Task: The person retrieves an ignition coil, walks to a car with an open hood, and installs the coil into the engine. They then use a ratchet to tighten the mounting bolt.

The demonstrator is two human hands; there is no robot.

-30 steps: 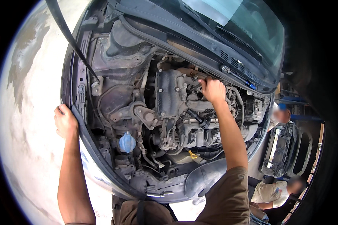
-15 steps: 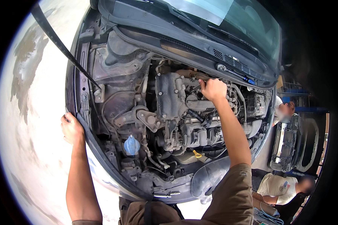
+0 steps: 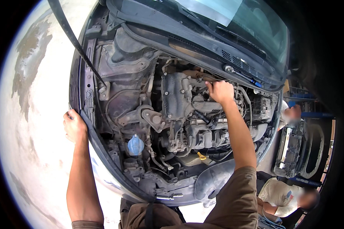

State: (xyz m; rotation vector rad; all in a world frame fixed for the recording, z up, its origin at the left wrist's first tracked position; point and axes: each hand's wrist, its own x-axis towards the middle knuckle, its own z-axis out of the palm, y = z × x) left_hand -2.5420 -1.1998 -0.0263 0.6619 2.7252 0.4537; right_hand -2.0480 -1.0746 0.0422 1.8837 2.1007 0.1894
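Two bare hands show in my head view, both out over a car with its front compartment uncovered. That wide, dark, dusty engine bay (image 3: pixel 122 82) is the biggest container I have, and the grey metal-and-plastic engine (image 3: pixel 173 95) sits in the middle of it. I have the right hand (image 3: pixel 222 91) over the engine's rear part, thumb pointing left; its other fingers are hidden from me, so I cannot tell how far they are closed or whether they grip anything. The left hand (image 3: pixel 75 126) is at the car's outer left edge, fingers loosely curled; I cannot tell whether they hold the rim.

Left of the engine sits a rounded blue plastic cap (image 3: pixel 135 145), what lies under it hidden. A grey boxy housing (image 3: pixel 262 108) stands at the bay's right side, its contents too small to read.

For edges, I read a long dark fender rim (image 3: pixel 88 82) on the left with pale floor (image 3: pixel 38 126) beyond, and a slanting black plastic cowl (image 3: pixel 202 57) behind the engine, carrying a metal ratchet with a blue handle (image 3: pixel 242 76). A thin black rod (image 3: pixel 74 42) slopes to the left inner side, well above the left hand. A deep gap (image 3: pixel 155 86) runs between engine and left inner wall.
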